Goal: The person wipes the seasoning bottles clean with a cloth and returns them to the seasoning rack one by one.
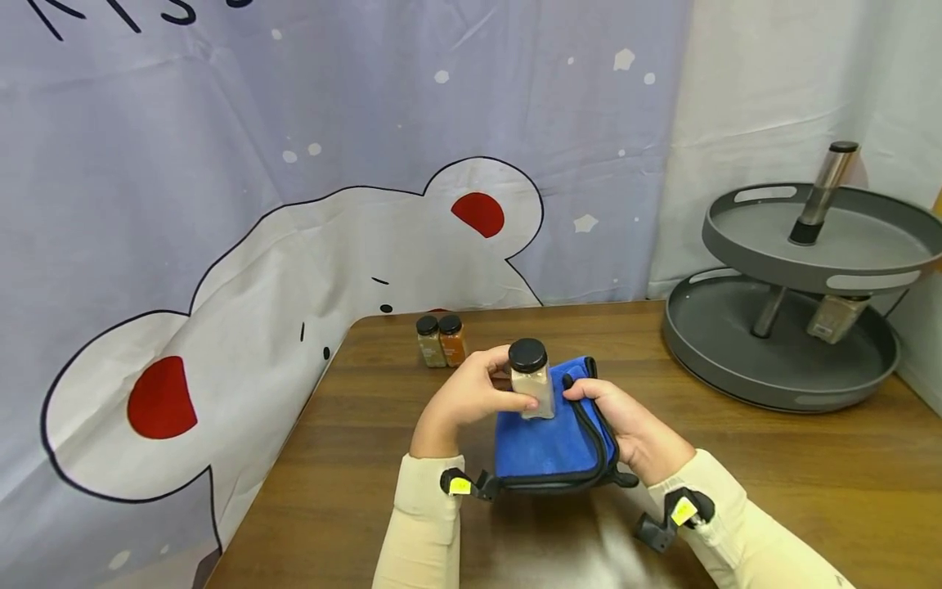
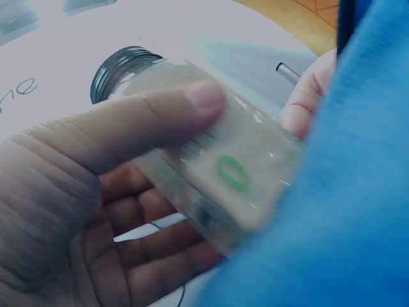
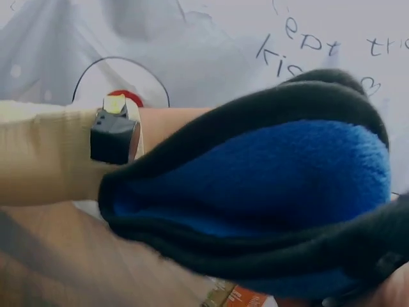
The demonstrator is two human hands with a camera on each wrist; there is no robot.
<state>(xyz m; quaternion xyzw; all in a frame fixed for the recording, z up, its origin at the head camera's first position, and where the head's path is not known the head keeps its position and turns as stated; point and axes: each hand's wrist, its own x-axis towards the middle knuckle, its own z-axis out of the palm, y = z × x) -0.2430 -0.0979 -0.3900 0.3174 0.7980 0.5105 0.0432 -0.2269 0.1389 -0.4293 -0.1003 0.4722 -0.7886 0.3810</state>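
Observation:
A clear spice jar with a black lid and pale contents is held upright by my left hand, thumb across its side. The left wrist view shows that jar with a green oval mark, fingers wrapped behind it. My right hand grips a folded blue cloth with black edging, its thumb on the edge. The cloth lies against the jar's lower part. In the right wrist view the folded cloth fills the middle and hides most of the right hand.
Two black-lidded spice jars, one greenish and one orange, stand side by side at the table's back. On the right is a two-tier grey round rack; another jar stands on its lower tier. A printed curtain hangs behind the wooden table.

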